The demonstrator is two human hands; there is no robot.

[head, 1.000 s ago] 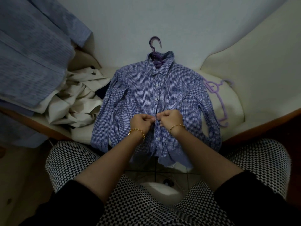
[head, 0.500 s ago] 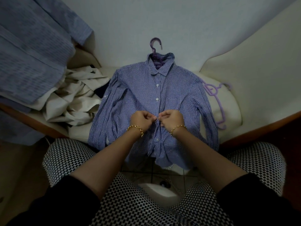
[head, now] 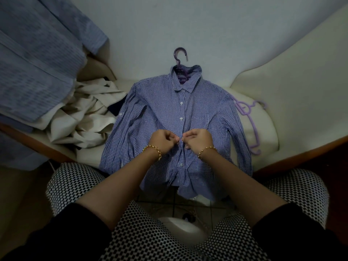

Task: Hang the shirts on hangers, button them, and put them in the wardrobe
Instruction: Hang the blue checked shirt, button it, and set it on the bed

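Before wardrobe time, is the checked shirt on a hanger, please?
On a hanger: its purple hook sticks out above the shirt collar.

A cream upholstered seat cushion [head: 263,136] fills the middle of the view. A padded cream armrest [head: 301,81] curves up on its right. A strip of reddish-brown wooden trim [head: 301,155] runs along the seat's front edge. Behind it stands a plain pale wall [head: 188,25]. Below, between knees in black-and-white checked trousers [head: 75,185], lies a dark tiled floor [head: 169,202] with a white rounded object [head: 180,227] on it, too dim to identify.
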